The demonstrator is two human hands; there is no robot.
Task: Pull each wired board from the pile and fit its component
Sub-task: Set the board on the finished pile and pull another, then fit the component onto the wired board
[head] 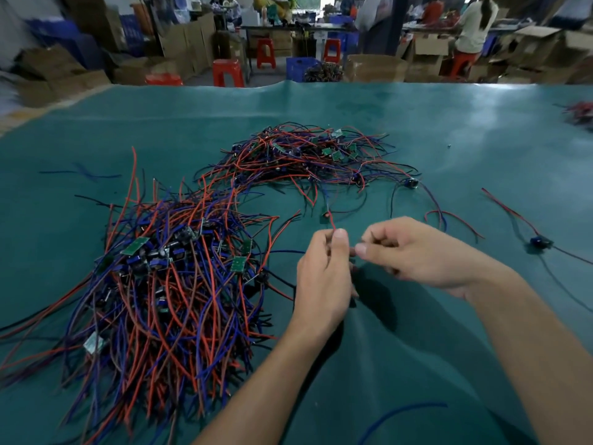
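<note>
Your left hand (pixel 322 277) pinches a thin red wire (pixel 331 222) between thumb and fingers, and that wire runs up to a small green circuit board (pixel 324 216) lying on the teal table cover (pixel 449 130) just beyond your fingertips. Your right hand (pixel 414 252), fingers curled, meets the left; what it grips is too small to tell. The large tangled pile of red and blue wired boards (pixel 167 284) lies to your left.

A bench (pixel 449 130) draped in green cloth carried a near pile (pixel 167 284) of wired boards, a far pile (pixel 308 155), and loose wired boards (pixel 540 242) at right.
</note>
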